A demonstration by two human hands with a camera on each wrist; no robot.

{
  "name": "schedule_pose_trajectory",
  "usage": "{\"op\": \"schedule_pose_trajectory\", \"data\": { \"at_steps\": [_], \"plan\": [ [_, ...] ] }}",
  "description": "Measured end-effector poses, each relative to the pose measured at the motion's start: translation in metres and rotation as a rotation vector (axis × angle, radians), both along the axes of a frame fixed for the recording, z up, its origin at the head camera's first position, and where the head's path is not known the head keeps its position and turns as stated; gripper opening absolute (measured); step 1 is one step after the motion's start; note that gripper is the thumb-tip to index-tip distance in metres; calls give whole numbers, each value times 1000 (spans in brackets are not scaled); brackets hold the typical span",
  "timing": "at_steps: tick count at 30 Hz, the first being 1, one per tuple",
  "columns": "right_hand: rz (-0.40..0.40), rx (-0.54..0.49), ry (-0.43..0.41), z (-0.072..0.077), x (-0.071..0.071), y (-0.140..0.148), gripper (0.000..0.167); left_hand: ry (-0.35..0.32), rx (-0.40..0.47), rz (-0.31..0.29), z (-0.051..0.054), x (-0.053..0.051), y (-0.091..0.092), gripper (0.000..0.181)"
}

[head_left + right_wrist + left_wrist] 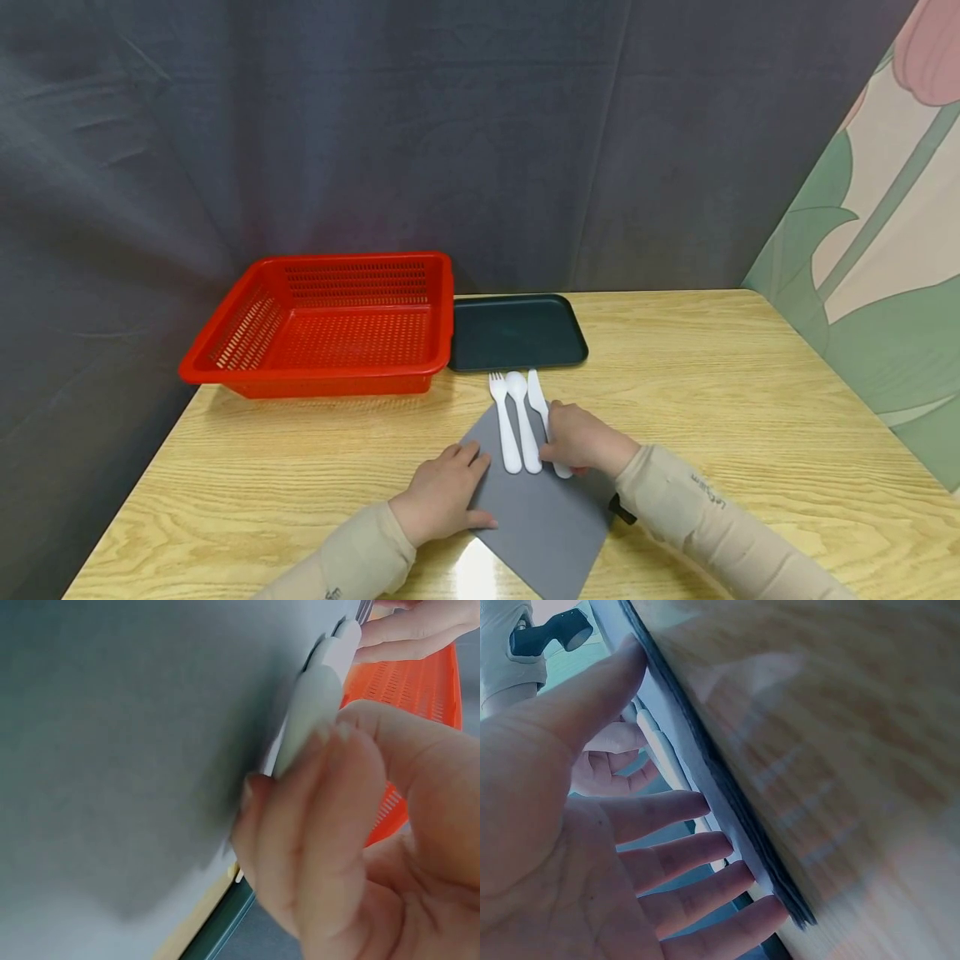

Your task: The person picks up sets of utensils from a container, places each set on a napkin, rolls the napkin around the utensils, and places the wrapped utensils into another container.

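A white fork (506, 425), spoon (526, 425) and knife (536, 396) lie side by side on a grey folded cloth or mat (543, 533), their tips reaching past its far corner. My right hand (585, 439) has its fingers curled at the knife's handle; in the right wrist view the fingers (322, 817) pinch a white handle (311, 701). With fingers spread, my left hand (442, 493) rests on the mat's left edge; the left wrist view shows its fingertips (731, 844) touching the layered edge (720, 769).
A red perforated basket (337, 382) stands at the back left of the wooden table (697, 367). Beside it lies a dark tray (517, 333), just beyond the cutlery's tips. A dark curtain (450, 142) hangs behind, and a floral panel (892, 250) is at the right.
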State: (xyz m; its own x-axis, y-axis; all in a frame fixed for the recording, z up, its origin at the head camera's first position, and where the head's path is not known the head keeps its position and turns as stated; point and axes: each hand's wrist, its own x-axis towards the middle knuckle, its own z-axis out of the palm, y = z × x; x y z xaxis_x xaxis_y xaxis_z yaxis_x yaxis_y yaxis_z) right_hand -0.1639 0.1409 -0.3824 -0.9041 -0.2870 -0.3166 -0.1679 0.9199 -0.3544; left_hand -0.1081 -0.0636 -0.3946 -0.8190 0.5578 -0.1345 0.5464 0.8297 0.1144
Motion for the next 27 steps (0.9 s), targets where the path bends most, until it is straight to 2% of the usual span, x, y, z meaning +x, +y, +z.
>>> {"op": "schedule_pose_trajectory", "data": {
  "at_steps": [16,27],
  "plan": [
    [-14,-56,-25,-5,-2,2,50,8,-4,-1,0,0,-1,79],
    [-8,-70,-35,-5,-1,2,64,-1,5,-8,1,1,-1,79]
  ]
}}
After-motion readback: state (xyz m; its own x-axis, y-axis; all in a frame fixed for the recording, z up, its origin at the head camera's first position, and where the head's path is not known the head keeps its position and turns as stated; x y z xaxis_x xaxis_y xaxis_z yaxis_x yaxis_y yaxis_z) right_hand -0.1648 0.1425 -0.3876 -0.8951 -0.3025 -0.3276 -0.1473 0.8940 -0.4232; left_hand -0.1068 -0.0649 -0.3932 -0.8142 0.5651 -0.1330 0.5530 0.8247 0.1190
